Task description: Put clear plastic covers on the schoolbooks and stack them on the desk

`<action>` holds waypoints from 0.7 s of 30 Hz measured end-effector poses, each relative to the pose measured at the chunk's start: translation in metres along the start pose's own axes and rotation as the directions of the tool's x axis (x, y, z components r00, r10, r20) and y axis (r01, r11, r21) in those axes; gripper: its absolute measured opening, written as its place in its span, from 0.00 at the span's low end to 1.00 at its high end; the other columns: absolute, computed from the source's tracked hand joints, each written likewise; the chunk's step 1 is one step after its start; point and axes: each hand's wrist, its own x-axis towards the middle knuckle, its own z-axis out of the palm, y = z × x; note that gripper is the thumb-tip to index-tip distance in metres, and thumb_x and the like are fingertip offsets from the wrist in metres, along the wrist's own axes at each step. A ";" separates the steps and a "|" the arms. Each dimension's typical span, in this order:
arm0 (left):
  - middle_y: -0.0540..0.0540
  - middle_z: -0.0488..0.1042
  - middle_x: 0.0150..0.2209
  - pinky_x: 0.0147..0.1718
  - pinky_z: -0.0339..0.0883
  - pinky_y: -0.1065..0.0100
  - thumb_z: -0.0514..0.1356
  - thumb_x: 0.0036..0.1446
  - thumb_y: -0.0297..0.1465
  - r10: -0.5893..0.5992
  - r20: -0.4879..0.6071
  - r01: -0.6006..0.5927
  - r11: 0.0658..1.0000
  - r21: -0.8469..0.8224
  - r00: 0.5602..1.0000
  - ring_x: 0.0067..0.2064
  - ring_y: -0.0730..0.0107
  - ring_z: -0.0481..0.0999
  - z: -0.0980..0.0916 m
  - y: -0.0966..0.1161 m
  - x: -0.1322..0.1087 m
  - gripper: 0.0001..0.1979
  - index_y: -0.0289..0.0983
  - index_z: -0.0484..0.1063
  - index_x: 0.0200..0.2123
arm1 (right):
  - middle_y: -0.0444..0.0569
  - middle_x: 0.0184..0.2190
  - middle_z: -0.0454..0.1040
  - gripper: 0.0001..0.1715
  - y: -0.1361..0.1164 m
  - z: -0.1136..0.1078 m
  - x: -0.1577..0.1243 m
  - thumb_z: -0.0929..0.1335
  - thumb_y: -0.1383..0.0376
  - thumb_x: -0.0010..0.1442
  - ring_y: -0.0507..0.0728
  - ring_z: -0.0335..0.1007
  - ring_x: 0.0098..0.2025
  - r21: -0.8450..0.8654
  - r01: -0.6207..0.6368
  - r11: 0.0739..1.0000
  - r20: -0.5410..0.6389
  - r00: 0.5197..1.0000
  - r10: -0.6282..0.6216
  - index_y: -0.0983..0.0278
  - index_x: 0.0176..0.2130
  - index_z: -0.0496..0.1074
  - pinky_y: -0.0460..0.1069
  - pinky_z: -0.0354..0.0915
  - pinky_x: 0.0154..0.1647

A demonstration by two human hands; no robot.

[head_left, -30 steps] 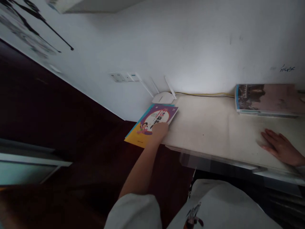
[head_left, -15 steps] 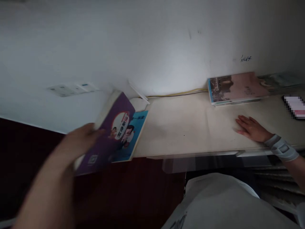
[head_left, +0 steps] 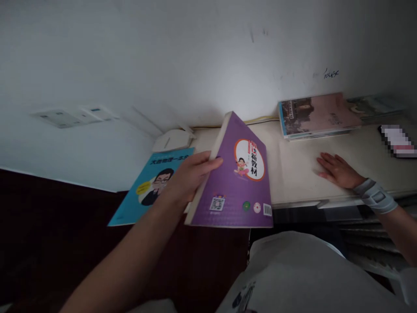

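At the left end of a table, a blue physics book lies just before a white router, while a left hand has its fingers clamped on the spine of a purple textbook, held tilted over the table's front edge. Farther right, stacked paperbacks sit by the wall, a right hand in a gray wristband rests palm down, fingers slightly apart, and a smartphone lies at far right.

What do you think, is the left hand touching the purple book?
Touching: the head view shows the left hand gripping the purple book by its spine, thumb lying on the cover.
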 end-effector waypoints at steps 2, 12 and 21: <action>0.50 0.74 0.22 0.23 0.66 0.70 0.67 0.41 0.34 -0.005 0.084 0.004 1.000 0.008 0.996 0.22 0.71 0.72 0.012 -0.001 0.005 0.11 0.34 0.71 0.28 | 0.64 0.65 0.57 0.36 0.001 0.002 0.000 0.54 0.47 0.67 0.67 0.53 0.67 -0.005 -0.002 1.000 -0.005 1.000 0.002 0.66 0.63 0.60 0.67 0.54 0.62; 0.51 0.73 0.23 0.24 0.63 0.71 0.67 0.44 0.40 0.115 0.270 -0.105 0.993 -0.049 0.956 0.23 0.73 0.71 0.061 -0.007 0.020 0.14 0.35 0.71 0.27 | 0.64 0.65 0.57 0.35 0.001 -0.001 0.001 0.56 0.48 0.67 0.67 0.53 0.67 -0.009 0.015 1.000 0.014 1.000 -0.015 0.66 0.63 0.59 0.67 0.54 0.61; 0.49 0.75 0.24 0.26 0.67 0.68 0.71 0.38 0.40 0.028 0.295 0.100 0.907 -0.409 0.955 0.24 0.70 0.74 0.111 -0.063 0.033 0.18 0.35 0.73 0.29 | 0.63 0.64 0.59 0.34 -0.002 -0.002 0.001 0.57 0.48 0.65 0.68 0.54 0.66 0.095 -0.010 0.995 -0.029 0.999 0.013 0.64 0.62 0.61 0.68 0.54 0.61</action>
